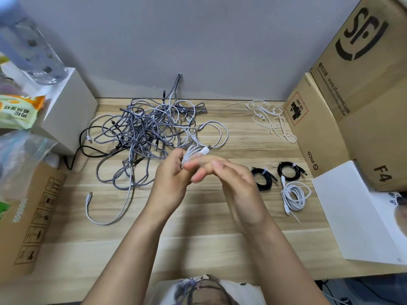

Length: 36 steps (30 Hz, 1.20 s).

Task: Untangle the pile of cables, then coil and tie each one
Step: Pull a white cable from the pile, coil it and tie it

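While the left hand (174, 172) curls round a small white cable coil (195, 151) above the desk (198, 227), just in front of the tangled pile (145, 130), the right hand (229, 179) hovers beside it, fingers blurred, so its grasp cannot be told. Right of the pile lie loose ties (271, 119) and three tied coils (286, 183).

My right hand (229, 179) is smeared by motion, so I cannot tell how its fingers (199, 176) lie. My left hand (174, 172) hides most of the white cable (198, 150) it grips. The bottle (33, 47) at upper left is blurred and cut off by the edge.
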Each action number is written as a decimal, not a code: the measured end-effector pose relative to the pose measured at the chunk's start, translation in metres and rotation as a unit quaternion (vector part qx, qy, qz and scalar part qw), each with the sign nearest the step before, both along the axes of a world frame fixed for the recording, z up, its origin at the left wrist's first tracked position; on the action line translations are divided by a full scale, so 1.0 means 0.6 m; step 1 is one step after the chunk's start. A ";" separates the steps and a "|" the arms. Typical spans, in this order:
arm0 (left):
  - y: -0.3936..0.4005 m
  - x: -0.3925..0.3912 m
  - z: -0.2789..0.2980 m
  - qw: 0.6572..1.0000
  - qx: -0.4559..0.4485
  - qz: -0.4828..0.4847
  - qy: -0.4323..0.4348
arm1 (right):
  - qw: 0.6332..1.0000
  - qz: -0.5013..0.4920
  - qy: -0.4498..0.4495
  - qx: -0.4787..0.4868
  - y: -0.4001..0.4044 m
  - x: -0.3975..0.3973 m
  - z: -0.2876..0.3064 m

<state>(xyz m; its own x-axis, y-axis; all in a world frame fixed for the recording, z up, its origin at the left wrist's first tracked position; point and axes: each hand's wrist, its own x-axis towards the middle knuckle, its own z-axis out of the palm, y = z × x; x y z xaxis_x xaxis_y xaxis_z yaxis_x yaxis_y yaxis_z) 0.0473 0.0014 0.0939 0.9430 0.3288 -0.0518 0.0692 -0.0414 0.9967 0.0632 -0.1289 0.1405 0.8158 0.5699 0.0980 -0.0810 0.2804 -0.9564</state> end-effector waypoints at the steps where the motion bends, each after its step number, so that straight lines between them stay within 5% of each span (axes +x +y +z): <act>1: 0.000 0.000 0.000 1.000 0.008 -0.005 -0.001 | 1.000 -0.010 0.011 0.027 -0.001 -0.001 0.000; 13: -0.015 -0.007 0.006 0.999 0.042 -0.015 -0.002 | 0.979 -0.143 0.128 0.068 0.010 -0.004 0.017; 20: -0.042 -0.004 0.024 0.998 0.068 -0.006 0.007 | 0.990 -0.109 0.083 0.041 0.017 -0.027 0.035; 26: -0.043 0.002 0.036 0.998 -0.019 -0.062 0.013 | 0.996 -0.082 0.044 -0.010 -0.003 -0.013 0.051; 31: -0.040 -0.010 0.013 0.989 0.097 -0.114 0.017 | 0.994 -0.081 0.030 -0.072 -0.015 -0.002 0.049; 36: -0.034 -0.016 0.027 0.985 0.108 -0.131 -0.005 | 0.990 -0.069 0.066 -0.100 -0.034 0.011 0.054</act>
